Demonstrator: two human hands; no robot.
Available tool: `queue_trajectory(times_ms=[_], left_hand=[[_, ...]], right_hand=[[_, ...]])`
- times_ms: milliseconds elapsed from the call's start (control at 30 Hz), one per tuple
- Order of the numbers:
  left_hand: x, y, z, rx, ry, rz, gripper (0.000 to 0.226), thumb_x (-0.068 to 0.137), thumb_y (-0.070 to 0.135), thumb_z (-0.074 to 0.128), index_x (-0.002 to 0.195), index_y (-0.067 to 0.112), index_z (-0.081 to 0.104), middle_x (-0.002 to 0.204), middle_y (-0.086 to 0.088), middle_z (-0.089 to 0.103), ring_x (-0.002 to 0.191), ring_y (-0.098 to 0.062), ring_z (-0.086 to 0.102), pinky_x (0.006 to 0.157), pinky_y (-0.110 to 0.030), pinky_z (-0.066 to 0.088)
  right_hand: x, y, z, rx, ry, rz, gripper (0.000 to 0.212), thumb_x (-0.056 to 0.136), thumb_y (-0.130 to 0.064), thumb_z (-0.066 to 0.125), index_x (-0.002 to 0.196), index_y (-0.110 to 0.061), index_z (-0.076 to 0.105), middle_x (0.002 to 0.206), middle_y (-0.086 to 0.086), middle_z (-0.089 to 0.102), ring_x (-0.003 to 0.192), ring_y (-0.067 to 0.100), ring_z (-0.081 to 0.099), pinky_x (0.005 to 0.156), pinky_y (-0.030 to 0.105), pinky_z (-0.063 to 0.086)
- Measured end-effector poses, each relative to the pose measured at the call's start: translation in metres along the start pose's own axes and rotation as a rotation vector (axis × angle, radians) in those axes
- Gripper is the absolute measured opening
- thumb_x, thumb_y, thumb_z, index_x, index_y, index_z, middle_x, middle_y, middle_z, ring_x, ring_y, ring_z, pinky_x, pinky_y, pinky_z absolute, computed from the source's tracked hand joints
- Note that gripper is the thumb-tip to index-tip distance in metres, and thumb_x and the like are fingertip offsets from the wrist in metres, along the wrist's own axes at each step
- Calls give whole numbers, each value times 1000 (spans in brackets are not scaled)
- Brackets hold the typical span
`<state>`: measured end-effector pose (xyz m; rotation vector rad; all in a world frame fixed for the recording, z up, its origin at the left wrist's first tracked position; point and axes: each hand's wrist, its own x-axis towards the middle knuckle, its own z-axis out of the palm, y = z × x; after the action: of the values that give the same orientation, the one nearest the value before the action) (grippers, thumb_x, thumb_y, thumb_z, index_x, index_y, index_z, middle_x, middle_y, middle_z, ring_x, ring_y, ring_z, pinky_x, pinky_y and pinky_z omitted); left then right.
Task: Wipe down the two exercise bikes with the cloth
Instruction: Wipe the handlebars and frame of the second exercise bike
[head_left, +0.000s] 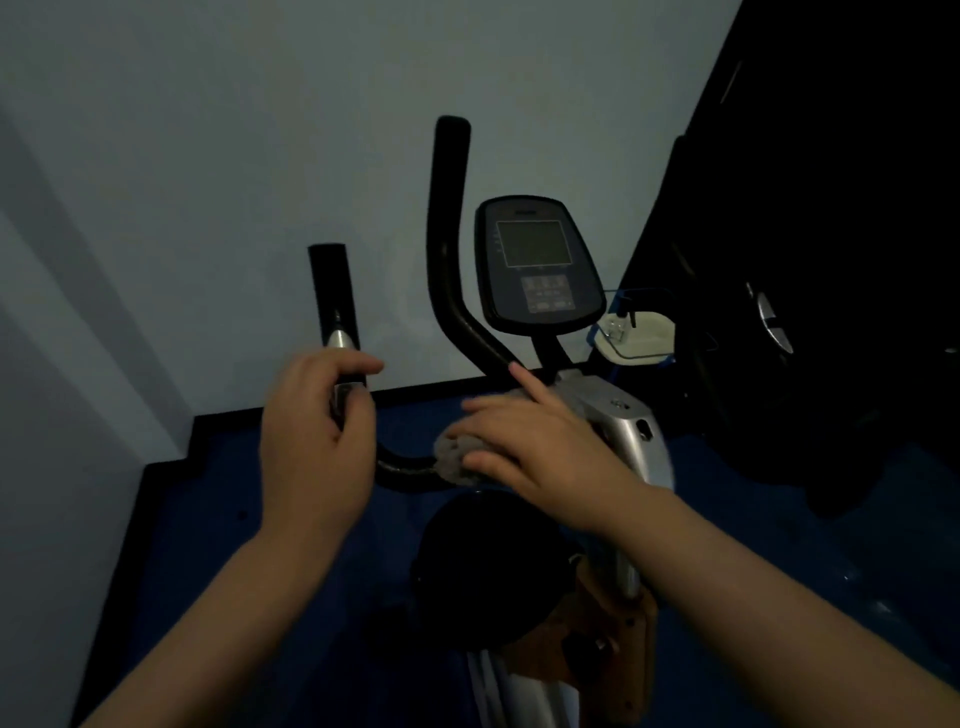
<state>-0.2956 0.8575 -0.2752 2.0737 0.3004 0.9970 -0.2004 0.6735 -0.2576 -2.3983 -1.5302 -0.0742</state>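
Observation:
An exercise bike (618, 431) with a silver stem, black handlebars and a dark console (537, 265) stands in front of me in a dim room. My left hand (317, 436) is wrapped around the left handlebar grip (335, 296), just below its silver sensor. My right hand (535, 447) presses a grey cloth (454, 460) onto the bar where it meets the stem, with the index finger lifted. Most of the cloth is hidden under that hand. A second bike is not clearly visible.
A pale wall rises close behind the bike. The floor (779, 519) is blue. A large dark machine (831, 260) fills the right side. A small white object in a blue frame (636, 335) sits behind the console. The bike's black round housing (488, 566) lies below my hands.

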Motion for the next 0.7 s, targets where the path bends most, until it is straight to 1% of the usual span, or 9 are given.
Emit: queue_trajectory(times_ms=[67,200,300,367,433,500,533,600,700], left_hand=[[9,-12,-4,33,-98,48,25,90,3,49,100,23,61,100,9,58,96,5,51,86,-11,39],[11,-35,-1,243,-322,217,26,91,11,47,108,11,66,126,-3,60,130,-19,45,108,-40,36],[6,-43,4,332,-361,252,29,94,13,42,110,11,66,132,-4,56,137,-19,35,111,-39,31],[5,-45,5,338,-357,253,32,95,16,37,111,13,65,133,-3,55,138,-17,33,110,-38,30],[6,-47,4,362,-370,271,34,95,19,35,111,14,65,134,-1,54,139,-15,32,111,-39,32],[7,-47,2,367,-378,281,34,96,20,35,111,14,65,133,0,55,139,-14,31,111,-37,31],[7,-46,1,361,-374,277,34,96,20,35,111,14,65,133,0,55,139,-14,32,111,-35,29],[6,-42,2,340,-364,256,33,95,19,37,111,14,65,132,1,55,138,-14,32,112,-32,27],[10,-39,-1,266,-372,240,27,93,15,44,110,14,66,130,2,57,137,-14,34,111,-36,29]], right_hand=[[-7,11,-8,-55,-102,-57,35,98,-36,45,126,-21,58,126,-4,63,129,6,45,119,27,-5],[-7,18,-17,-128,-212,-163,38,98,-39,40,132,-24,53,131,-8,60,126,5,47,119,25,4],[21,4,-8,-180,-263,-164,35,97,-42,39,124,-26,56,117,-7,66,112,14,57,106,29,32],[32,2,-10,-185,-305,-207,37,96,-47,37,121,-27,55,109,-5,68,100,16,62,87,39,47],[31,12,-16,-183,-356,-286,40,94,-50,37,125,-28,51,109,-7,67,98,15,60,83,41,49],[24,23,-18,-187,-358,-323,46,91,-53,35,129,-30,47,112,-9,66,102,15,58,93,40,46],[22,22,-14,-186,-310,-309,45,91,-55,35,128,-32,47,112,-10,66,103,14,59,95,39,45],[26,9,-4,-144,-234,-258,41,91,-56,39,122,-32,52,108,-9,68,98,13,62,85,37,48],[40,-8,10,138,-305,-95,43,91,-53,49,131,-37,51,110,-7,69,95,12,63,78,32,48]])
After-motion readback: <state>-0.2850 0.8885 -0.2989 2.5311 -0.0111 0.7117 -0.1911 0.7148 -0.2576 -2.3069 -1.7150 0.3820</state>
